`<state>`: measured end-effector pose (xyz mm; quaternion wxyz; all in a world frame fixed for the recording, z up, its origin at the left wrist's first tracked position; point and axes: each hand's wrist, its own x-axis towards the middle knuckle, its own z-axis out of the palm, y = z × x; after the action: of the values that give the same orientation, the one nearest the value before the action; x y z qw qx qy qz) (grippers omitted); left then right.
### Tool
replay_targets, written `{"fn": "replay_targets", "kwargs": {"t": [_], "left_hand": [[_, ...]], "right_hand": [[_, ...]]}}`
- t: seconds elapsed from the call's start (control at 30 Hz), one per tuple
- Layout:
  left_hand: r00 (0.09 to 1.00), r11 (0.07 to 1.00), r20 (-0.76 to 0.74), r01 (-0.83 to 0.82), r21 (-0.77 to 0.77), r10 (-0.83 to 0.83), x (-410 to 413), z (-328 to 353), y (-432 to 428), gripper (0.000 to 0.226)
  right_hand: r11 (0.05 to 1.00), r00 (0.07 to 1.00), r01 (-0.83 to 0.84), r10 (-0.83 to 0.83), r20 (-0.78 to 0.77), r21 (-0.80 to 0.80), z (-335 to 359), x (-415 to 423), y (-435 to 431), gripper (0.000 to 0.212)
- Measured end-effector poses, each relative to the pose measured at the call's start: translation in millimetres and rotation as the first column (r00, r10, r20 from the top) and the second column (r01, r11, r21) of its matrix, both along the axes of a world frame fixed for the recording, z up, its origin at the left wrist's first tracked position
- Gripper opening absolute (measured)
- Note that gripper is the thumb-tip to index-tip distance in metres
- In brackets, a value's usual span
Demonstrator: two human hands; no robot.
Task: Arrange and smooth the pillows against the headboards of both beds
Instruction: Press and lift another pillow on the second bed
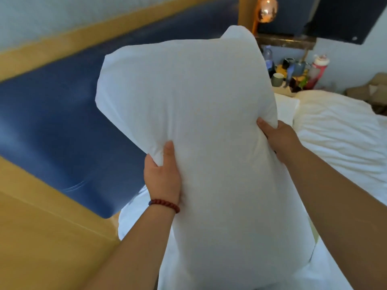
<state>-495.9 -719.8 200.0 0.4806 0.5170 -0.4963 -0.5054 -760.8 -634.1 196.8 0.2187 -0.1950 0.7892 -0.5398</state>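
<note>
A large white pillow [194, 114] is held up on end in front of me, filling the middle of the view. My left hand [163, 176], with a red bead bracelet on the wrist, grips its left edge. My right hand [278, 137] grips its right edge a little higher. Behind the pillow on the left runs the blue padded headboard [54, 122] with its yellow wooden frame. The near bed's white sheet [134, 212] shows below the pillow. Another white pillow [287, 107] lies partly hidden behind the held one, at the far bed's head.
The far bed's rumpled white duvet [339, 130] lies at the right. Between the beds a nightstand [297, 80] is crowded with bottles and cups. A copper pendant lamp [268, 9] hangs above it. Cardboard boxes [372, 91] stand at the far right.
</note>
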Motion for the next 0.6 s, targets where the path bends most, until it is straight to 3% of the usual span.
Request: {"fn": "replay_targets", "kwargs": {"t": [0.17,0.3,0.47,0.6], "left_hand": [[0.986,0.986,0.026,-0.166,-0.016,0.166,-3,-1,28,0.023],[0.955,0.958,0.107,-0.284,0.045,0.278,-4,-15,41,0.046],[0.894,0.932,0.311,-0.358,0.060,0.323,-3,-46,28,0.049],[0.811,0.939,0.543,-0.325,0.109,0.218,13,-85,1,0.069]], "right_hand": [[0.978,0.978,-0.205,0.203,-0.040,-0.046,14,-13,-32,0.051],[0.933,0.932,-0.358,0.353,-0.084,-0.040,11,-23,-65,0.049],[0.872,0.869,-0.489,0.484,-0.106,-0.024,-13,-26,-119,0.045],[0.870,0.868,-0.493,0.490,-0.079,-0.024,-54,-26,-147,0.040]]}}
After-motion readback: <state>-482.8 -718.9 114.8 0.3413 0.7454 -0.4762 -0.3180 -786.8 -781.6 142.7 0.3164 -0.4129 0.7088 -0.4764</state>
